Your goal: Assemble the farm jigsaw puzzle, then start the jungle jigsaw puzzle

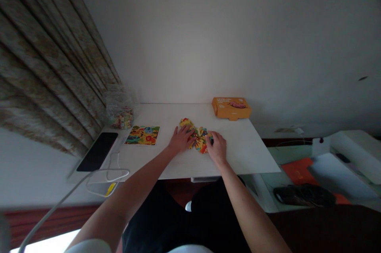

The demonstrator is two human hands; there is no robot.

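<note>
Colourful puzzle pieces (201, 146) lie in a cluster at the middle of the white table (244, 154). My left hand (180, 140) rests on the left side of the cluster, palm down with its fingers spread over some pieces. At the right edge of the cluster, the bent fingers of my right hand (217, 146) touch the pieces; whether they pinch one is too small to tell. A square picture card (143, 135) with bright animals lies flat to the left of my hands.
An orange box (231, 108) stands at the back right of the table. At the back left is a clear plastic bag (120, 114) of small pieces, with a black phone (97, 152) in front. A white cable (71, 189) crosses the left front edge.
</note>
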